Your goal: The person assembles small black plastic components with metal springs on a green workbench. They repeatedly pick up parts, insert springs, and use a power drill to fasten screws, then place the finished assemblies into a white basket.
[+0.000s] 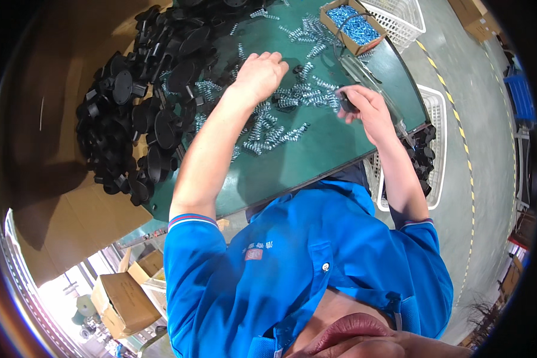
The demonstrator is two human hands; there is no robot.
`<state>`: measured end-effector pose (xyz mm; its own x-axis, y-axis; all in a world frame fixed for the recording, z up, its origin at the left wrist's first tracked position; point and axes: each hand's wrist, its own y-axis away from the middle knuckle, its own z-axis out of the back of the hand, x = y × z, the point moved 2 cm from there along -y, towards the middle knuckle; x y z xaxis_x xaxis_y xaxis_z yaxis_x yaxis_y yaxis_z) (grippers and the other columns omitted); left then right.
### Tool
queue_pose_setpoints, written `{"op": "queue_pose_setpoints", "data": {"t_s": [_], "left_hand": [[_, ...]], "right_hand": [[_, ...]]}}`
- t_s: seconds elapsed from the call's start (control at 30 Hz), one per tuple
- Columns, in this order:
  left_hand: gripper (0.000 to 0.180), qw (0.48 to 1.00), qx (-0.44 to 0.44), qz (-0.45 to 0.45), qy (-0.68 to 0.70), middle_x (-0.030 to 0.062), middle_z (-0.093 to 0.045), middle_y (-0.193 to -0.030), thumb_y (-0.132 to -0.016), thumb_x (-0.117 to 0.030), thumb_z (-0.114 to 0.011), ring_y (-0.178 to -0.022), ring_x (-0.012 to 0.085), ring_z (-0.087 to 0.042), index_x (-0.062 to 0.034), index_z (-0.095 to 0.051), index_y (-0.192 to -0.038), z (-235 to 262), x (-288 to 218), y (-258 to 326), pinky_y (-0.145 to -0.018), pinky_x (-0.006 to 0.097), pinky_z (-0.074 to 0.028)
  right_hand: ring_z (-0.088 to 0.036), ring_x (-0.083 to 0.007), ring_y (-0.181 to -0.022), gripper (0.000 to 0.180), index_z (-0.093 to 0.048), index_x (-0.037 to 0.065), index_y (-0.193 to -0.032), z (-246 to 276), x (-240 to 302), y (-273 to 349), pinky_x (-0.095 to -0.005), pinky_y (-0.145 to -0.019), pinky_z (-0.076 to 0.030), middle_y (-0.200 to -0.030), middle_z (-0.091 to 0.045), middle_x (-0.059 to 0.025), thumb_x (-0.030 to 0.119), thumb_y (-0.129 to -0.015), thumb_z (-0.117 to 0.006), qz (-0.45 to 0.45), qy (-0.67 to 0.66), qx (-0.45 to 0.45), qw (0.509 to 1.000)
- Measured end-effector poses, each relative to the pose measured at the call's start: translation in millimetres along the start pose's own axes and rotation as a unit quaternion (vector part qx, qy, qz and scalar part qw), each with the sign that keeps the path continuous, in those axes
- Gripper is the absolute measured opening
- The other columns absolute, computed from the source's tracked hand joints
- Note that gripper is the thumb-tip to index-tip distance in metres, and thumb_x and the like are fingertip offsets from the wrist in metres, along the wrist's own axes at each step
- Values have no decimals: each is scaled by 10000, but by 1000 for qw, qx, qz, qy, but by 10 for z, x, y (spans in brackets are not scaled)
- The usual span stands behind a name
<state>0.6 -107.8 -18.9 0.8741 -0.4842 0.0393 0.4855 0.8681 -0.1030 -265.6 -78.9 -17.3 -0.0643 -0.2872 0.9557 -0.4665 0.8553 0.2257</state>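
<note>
Many silvery coil springs [262, 134] lie loose across the green tabletop [316, 149]. Over their far side is my left hand [259, 74], its fingers curled closed; whatever they hold, if anything, is hidden beneath the knuckles. My right hand [367, 110] pinches a small black plastic part [347, 102] between thumb and fingers, just right of the springs. Beyond my left forearm a big heap of black plastic parts with round discs [122, 86] spreads over the left of the table.
A cardboard box of small blue pieces [355, 30] stands at the far right corner, beside a metal fixture [370, 83]. White plastic crates [438, 149] sit off the table's right edge, one with black parts. Large cardboard [77, 221] borders the heap at left.
</note>
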Motion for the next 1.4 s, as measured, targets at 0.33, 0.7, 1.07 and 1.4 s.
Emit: {"op": "queue_pose_setpoints", "data": {"t_s": [0.33, 0.7, 1.07, 1.4], "left_hand": [[149, 953, -107, 70, 275, 139, -622, -974, -870, -72, -624, -913, 341, -629, -21, -636, -1009, 407, -480, 167, -803, 417, -518], [333, 621, -72, 319, 712, 82, -623, -790, -944, -100, -623, -630, 175, -605, -16, -524, -1251, 303, -1262, 1070, -610, 292, -509], [163, 787, -54, 287, 543, 47, -658, -875, -897, -46, -654, -711, 93, -614, 9, -655, -1050, 35, -1161, 1502, -645, 245, -513], [200, 364, -138, 319, 864, 73, -664, -973, -890, 5, -670, -872, 175, -645, -5, -645, -1088, -23, -981, 1347, -779, 320, -543]], "right_hand": [[-552, -78, -645, 320, -669, 14, -898, -40, -55, 183, -274, -555, -435, -665, -559, -1, 311, -983, -586, 23, 118, 32, 992], [-598, -269, -658, 248, -624, 18, -832, -578, -67, 121, -360, -601, -469, -735, -592, -109, 247, -923, -652, 238, 294, 122, 918], [-655, -379, -918, 383, -542, 28, -1208, -613, -83, -153, -463, -830, -519, -1055, -651, -165, 129, -862, -671, 212, 484, -2, 849], [-668, -147, -931, 371, -601, -2, -1215, -559, -147, 161, -289, -796, -538, -1028, -700, -110, 14, -855, -691, 120, 118, 64, 984]]}}
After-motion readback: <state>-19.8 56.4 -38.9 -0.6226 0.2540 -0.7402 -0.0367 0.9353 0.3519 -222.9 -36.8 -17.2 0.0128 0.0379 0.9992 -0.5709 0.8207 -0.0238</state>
